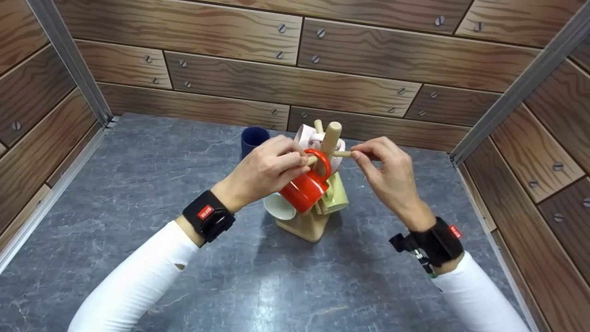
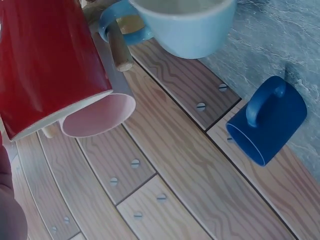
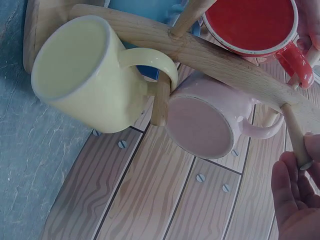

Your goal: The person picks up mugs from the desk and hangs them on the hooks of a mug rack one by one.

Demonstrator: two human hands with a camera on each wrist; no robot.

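Observation:
A wooden mug tree (image 1: 333,133) stands on the grey surface with mugs on its pegs. My left hand (image 1: 272,163) pinches the tip of the peg that passes through the red mug's handle. The red mug (image 1: 304,191) hangs tilted below those fingers. On the other side, my right hand (image 1: 389,173) pinches the end of a bare peg (image 3: 296,132) between thumb and fingers. A pale yellow mug (image 3: 85,75), a pink mug (image 3: 205,117) and a light blue mug (image 2: 187,27) hang on other pegs. Part of the tree is hidden behind my left hand and the red mug.
Left of the tree, a dark blue mug (image 2: 270,120) is on the grey table (image 1: 184,286), off the pegs. Wood-patterned panels (image 1: 230,74) wall the back and both sides, with metal rails (image 1: 516,87) at the corners.

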